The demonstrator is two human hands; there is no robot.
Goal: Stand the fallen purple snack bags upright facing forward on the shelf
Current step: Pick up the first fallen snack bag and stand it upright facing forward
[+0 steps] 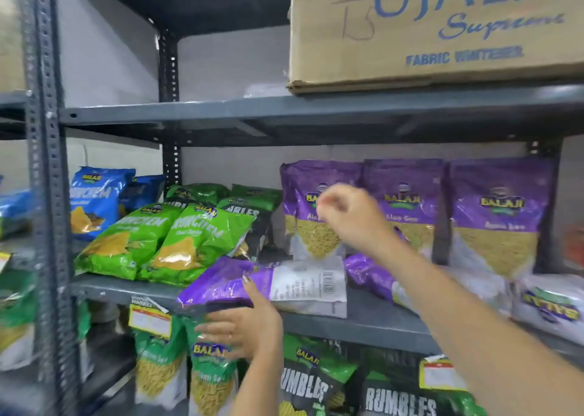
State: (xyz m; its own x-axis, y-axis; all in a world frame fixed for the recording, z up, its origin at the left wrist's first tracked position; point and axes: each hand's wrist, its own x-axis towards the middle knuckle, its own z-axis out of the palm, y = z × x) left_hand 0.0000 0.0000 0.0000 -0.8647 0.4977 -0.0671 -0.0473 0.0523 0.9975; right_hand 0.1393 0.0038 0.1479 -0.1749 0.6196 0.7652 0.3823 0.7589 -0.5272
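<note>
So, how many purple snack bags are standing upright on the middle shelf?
3, in one row at the back: left bag behind the right hand, middle bag, right bag. More may be hidden behind them.

You see three purple snack bags (407, 207) standing on the grey shelf (363, 324), each with a yellow logo and a clear window of yellow snack. In front of them on that shelf, the fallen purple bag (262, 284) shows a white label panel. Left of it lie bright green bags (164, 242), then blue ones (96, 199). Above the shelf, a brown carton (436, 27) bears blue lettering.
</note>
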